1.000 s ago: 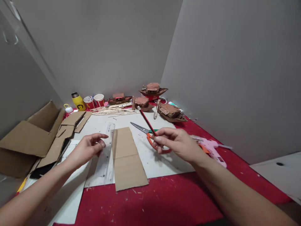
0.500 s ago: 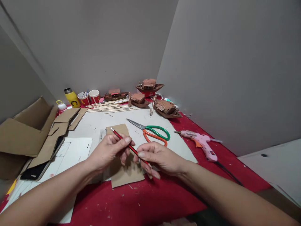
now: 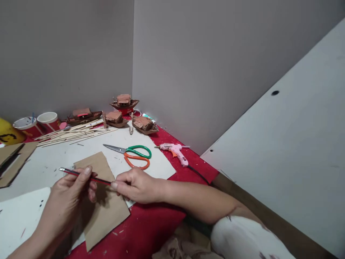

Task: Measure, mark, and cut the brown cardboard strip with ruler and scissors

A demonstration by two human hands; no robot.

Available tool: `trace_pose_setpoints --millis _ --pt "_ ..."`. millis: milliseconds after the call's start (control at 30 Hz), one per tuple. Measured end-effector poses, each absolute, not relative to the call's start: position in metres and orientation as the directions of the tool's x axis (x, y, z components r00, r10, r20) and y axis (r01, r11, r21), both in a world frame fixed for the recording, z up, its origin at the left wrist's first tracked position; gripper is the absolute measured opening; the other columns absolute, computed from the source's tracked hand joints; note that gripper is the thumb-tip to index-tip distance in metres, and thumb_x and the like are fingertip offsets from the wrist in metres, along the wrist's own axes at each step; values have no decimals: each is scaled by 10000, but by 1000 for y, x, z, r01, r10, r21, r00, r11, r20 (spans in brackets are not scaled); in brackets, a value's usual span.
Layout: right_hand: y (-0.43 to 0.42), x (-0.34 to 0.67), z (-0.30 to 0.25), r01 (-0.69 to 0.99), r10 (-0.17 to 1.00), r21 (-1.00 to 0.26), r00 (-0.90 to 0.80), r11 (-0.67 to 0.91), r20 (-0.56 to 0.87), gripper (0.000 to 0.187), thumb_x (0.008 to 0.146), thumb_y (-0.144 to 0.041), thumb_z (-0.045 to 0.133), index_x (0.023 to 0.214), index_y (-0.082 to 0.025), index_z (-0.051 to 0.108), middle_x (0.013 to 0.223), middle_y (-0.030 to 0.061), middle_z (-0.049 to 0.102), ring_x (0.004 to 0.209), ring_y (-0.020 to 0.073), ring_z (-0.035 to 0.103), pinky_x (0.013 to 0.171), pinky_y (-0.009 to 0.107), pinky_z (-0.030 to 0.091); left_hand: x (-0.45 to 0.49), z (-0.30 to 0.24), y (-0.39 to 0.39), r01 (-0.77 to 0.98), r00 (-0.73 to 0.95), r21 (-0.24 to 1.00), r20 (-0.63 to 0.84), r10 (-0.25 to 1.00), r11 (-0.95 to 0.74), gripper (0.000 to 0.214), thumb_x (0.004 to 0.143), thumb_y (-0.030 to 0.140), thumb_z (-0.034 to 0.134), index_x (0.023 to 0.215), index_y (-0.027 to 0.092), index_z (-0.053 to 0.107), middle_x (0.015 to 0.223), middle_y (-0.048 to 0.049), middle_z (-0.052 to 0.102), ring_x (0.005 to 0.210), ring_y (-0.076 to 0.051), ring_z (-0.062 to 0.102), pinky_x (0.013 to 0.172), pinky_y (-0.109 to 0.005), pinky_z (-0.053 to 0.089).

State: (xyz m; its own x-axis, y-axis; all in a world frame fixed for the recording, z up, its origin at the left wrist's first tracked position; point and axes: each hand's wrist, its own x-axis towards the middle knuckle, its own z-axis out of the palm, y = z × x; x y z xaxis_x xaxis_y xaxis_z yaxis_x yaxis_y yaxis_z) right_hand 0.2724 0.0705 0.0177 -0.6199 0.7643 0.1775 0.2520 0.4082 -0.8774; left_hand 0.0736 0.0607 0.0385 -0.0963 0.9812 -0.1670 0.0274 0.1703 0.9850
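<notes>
A red and black pencil [image 3: 101, 180] is held between both hands above a flat piece of cardboard [image 3: 107, 216]. My left hand [image 3: 71, 194] pinches it near the end with the pale metal tip. My right hand [image 3: 136, 187] grips the other end, whose point is hidden by the fingers. Just beyond my right hand lie scissors [image 3: 130, 151] with one green and one orange handle. A white sheet with drawn marks [image 3: 21, 212] lies left of my left hand.
Several small brown model boats [image 3: 144, 124] stand at the back beside a pile of thin sticks [image 3: 75, 133]. Paper cups [image 3: 50, 122] and a yellow bottle [image 3: 9, 133] are at the far left. A pink glue gun [image 3: 175, 149] with its cable lies on the red cloth [image 3: 151, 226].
My view has swung to the right, so the table things appear farther left. The pencil is still in both hands and now lies closer to level.
</notes>
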Motion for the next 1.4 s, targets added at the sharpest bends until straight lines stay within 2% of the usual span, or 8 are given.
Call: trace_pose_setpoints --millis 133,267,400,600,767,1000,1200,1400 --pt "65 315 33 369 837 -781 -431 504 337 314 953 -324 457 708 -173 582 637 2 580 579 116 524 584 235 421 76 40 56 36 -146 983 -175 974 182 286 776 473 719 709 204 649 549 10 624 471 -140 514 465 -241 460" --pt "57 393 28 665 925 -739 207 107 320 282 929 -446 500 876 -220 659 767 30 677 691 178 601 657 289 459 74 28 56 0 -113 981 -192 975 193 294 781 482 721 675 219 642 544 17 602 478 -125 490 413 -217 413" --pt "48 449 0 728 900 -677 361 -107 245 346 877 -473 520 947 -173 677 845 88 699 725 220 603 674 332 442 73 16 60 -49 -65 969 -243 968 240 339 708 497 779 642 201 630 519 18 585 458 -119 481 377 -206 383" --pt "56 451 -20 763 909 -587 403 -270 106 350 699 -496 726 851 -184 685 813 94 699 765 258 612 660 321 378 79 25 54 -45 -26 977 -210 977 209 371 659 508 797 628 180 627 502 12 601 441 -115 497 437 -214 437" --pt "67 447 -17 689 918 -682 392 -247 64 234 695 -374 705 652 -201 553 645 48 626 664 210 575 598 300 356 80 31 49 -65 -8 979 -194 981 194 394 754 518 699 580 181 593 439 1 567 412 -122 478 456 -233 451" --pt "56 430 6 258 954 -966 295 -34 45 352 782 -532 630 891 -220 510 687 -31 562 494 106 474 467 238 379 77 25 50 -108 59 976 -183 981 189 434 881 517 562 630 164 600 460 4 552 410 -107 478 417 -195 394" --pt "63 415 22 -45 979 -999 202 22 12 307 840 -472 614 755 -179 584 631 -14 519 510 104 455 424 216 367 77 25 47 -23 79 973 -226 971 228 506 874 607 523 596 186 561 367 38 420 339 -96 341 323 -173 288" --pt "56 419 28 -195 996 -979 61 -53 -66 207 830 -287 675 1002 -172 680 939 81 691 668 124 585 540 220 504 76 24 47 -37 78 969 -243 967 246 522 841 664 528 620 193 574 388 42 412 343 -106 346 302 -178 286"
